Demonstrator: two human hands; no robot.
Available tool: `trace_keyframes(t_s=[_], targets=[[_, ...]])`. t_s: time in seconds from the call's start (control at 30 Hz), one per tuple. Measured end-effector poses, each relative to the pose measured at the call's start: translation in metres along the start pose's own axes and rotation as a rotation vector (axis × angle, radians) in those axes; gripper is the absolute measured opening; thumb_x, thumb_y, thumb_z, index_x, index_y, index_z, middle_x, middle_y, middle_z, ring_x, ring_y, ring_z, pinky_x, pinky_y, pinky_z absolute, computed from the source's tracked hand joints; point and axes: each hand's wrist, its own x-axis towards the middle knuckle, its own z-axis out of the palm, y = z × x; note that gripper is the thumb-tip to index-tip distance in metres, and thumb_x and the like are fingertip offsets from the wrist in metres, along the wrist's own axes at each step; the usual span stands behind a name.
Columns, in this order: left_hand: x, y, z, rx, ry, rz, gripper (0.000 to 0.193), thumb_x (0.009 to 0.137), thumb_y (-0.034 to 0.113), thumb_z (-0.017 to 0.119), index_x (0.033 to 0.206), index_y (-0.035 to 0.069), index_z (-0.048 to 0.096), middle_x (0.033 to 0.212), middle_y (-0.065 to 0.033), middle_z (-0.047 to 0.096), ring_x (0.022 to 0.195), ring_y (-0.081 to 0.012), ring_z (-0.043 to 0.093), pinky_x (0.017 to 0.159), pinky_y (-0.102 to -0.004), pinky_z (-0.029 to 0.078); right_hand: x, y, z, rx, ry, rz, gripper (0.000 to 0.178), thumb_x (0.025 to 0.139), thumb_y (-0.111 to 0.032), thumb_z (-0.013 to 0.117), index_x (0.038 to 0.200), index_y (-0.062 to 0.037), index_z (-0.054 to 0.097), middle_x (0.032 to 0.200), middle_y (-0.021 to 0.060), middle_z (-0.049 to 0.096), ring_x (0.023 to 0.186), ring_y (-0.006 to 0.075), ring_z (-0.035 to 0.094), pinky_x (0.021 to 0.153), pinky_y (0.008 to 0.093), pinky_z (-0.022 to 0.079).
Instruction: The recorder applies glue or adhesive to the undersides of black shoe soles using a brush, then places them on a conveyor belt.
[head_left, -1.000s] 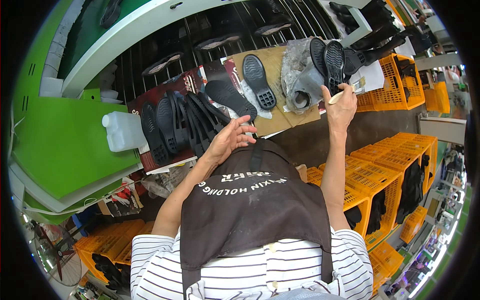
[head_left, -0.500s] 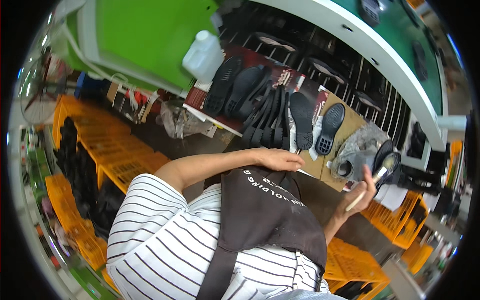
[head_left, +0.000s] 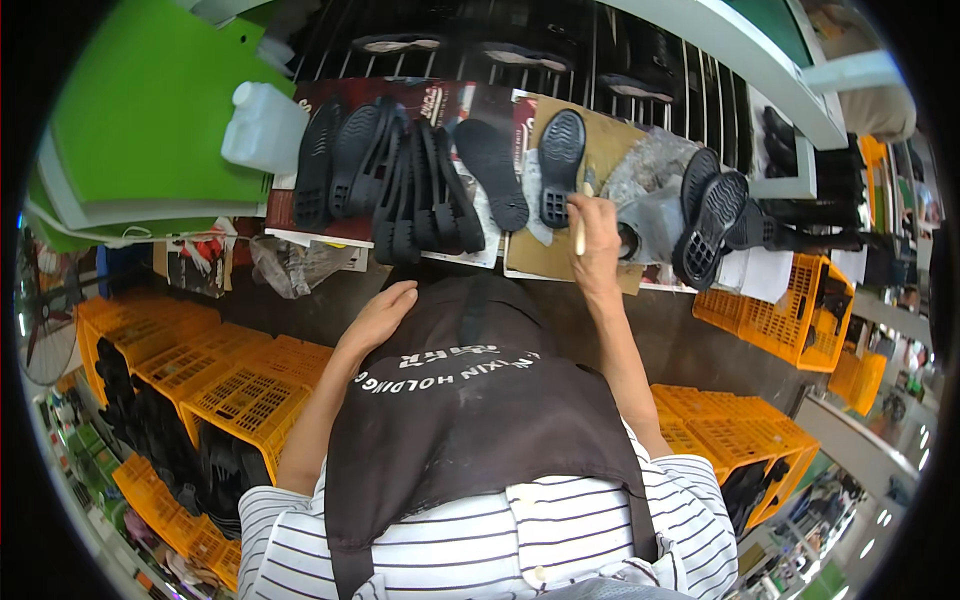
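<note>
My right hand [head_left: 598,238] is closed round a brush [head_left: 580,240] with a pale handle. Its bristles point away from me, close to the right side of a black shoe sole [head_left: 561,150]. That sole lies tread up on a sheet of brown cardboard [head_left: 540,258]. Against the left side of my dark apron rests my left hand [head_left: 385,312], its fingers stretched out and holding nothing. Left of the cardboard, another black sole [head_left: 490,170] lies flat beside several soles [head_left: 425,195] standing on edge. A plastic-wrapped container [head_left: 648,225] with a dark round opening is right of my right hand.
More soles [head_left: 713,225] are stacked at the table's right end. A white jug [head_left: 262,128] stands at the left, by a green panel [head_left: 140,110]. Behind the table runs a rack of dark bars [head_left: 690,85] bearing shoe parts. Orange crates [head_left: 250,395] flank me.
The view has swung right. My right hand has brought the brush from the soles at the right to the sole on the cardboard. My left hand has drawn back to the apron's left side.
</note>
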Motion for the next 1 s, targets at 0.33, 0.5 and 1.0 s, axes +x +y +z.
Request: trace_keyframes(t_s=[0.33, 0.5, 1.0], targets=[[0.015, 0.017, 0.012, 0.168, -0.051, 0.019, 0.051, 0.095, 0.039, 0.048, 0.132, 0.004, 0.051, 0.132, -0.0196, 0.055, 0.124, -0.0309, 0.050, 0.103, -0.0339, 0.036, -0.043, -0.016, -0.014, 0.011, -0.188, 0.068, 0.031, 0.085, -0.006, 0.063, 0.115, -0.0119, 0.058, 0.096, 0.0166, 0.049, 0.083, 0.0369, 0.058, 0.071, 0.0443, 0.048], [0.027, 0.008, 0.014, 0.160, -0.085, 0.038, 0.051, 0.095, 0.039, 0.049, 0.132, 0.003, 0.051, 0.131, -0.0205, 0.055, 0.124, -0.0309, 0.051, 0.103, -0.0338, 0.037, -0.054, 0.014, -0.047, -0.068, -0.110, -0.121, 0.034, 0.079, -0.007, 0.072, 0.111, -0.0122, 0.063, 0.084, 0.0090, 0.053, 0.071, 0.0273, 0.059, 0.061, 0.0366, 0.049], [0.037, -0.003, 0.012, 0.125, -0.068, 0.081, 0.052, 0.094, 0.040, 0.049, 0.130, 0.003, 0.053, 0.129, -0.0196, 0.056, 0.122, -0.0313, 0.052, 0.102, -0.0350, 0.038, -0.055, 0.059, -0.090, -0.337, -0.330, -0.131, 0.045, 0.078, 0.000, 0.057, 0.120, -0.0175, 0.059, 0.102, 0.0081, 0.055, 0.085, 0.0280, 0.061, 0.069, 0.0373, 0.050]])
